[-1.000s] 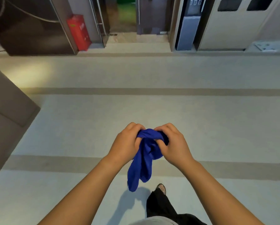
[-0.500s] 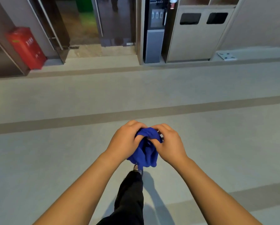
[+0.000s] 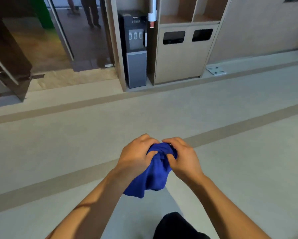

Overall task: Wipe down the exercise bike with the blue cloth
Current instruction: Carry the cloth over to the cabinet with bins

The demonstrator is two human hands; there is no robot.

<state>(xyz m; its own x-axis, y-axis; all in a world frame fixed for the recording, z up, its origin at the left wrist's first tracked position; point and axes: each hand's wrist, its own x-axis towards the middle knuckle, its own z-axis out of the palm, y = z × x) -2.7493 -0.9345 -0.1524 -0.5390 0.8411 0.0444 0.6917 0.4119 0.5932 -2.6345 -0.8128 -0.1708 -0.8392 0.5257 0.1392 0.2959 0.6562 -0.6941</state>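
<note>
**A:** What do we see first?

**B:** We see a pale floor [image 3: 58, 152] crossed by tan stripes, running up to a row of fittings at the top of the view.

**A:** And along that row?

**B:** At the left we make out a glass door [image 3: 86, 40]. Toward the right is a beige cabinet [image 3: 179, 66] with two dark slots, and a dark dispenser [image 3: 136, 66] stands in the recess just left of it.

**A:** Where do we find the cloth?

**B:** We find the cloth [image 3: 155, 176], blue and bunched, held above the floor low in the middle of the view. Its loose end hangs down between the forearms.

**A:** And the hands?

**B:** We see the left hand [image 3: 136, 156] and the right hand [image 3: 182, 159] side by side, backs up. The fingers of each are curled into the top of the cloth and grip it. Their fingertips nearly meet over the bunch.
</note>
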